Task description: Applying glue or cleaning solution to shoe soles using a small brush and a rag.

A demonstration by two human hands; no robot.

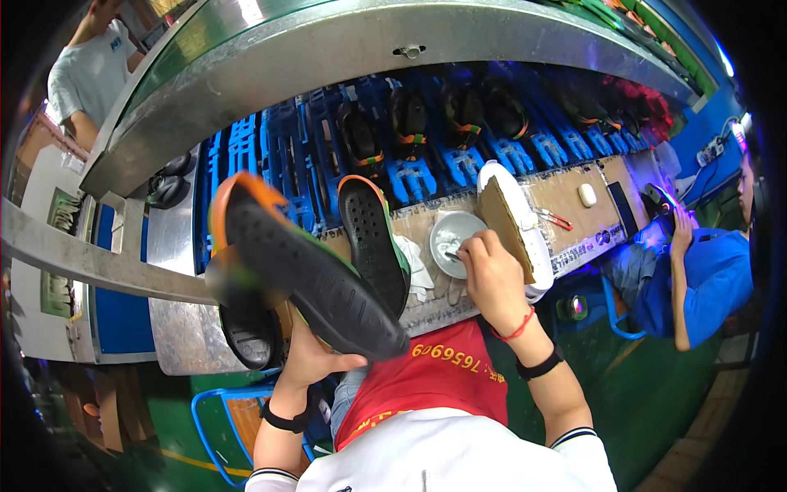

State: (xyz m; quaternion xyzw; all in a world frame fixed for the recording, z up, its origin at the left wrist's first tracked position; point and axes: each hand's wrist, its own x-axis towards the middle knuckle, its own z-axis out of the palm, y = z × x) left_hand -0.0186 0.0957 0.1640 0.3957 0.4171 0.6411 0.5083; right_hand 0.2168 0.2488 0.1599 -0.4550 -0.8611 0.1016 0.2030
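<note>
The left hand [316,357] is holding a shoe [307,266] up close to the camera, sole facing us. The fingers are wrapping under the shoe's near end, thumb lying along its lower edge, so they are gripping it rather than spreading. The sole is showing black with a dotted tread, an orange rim curving round the far end and a green strip running along the right edge. It is tilting from upper left to lower right, hanging above the workbench [574,205].

The right hand [492,275] is reaching over to a small grey bowl [451,234], its fingers bunching together and pinching a thin tool whose tip is dipping into the bowl. A second shoe [373,238], also black-soled with orange and green trim, is lying on the bench just left of the bowl. A white shoe [529,238] is sitting just right of the hand.
</note>
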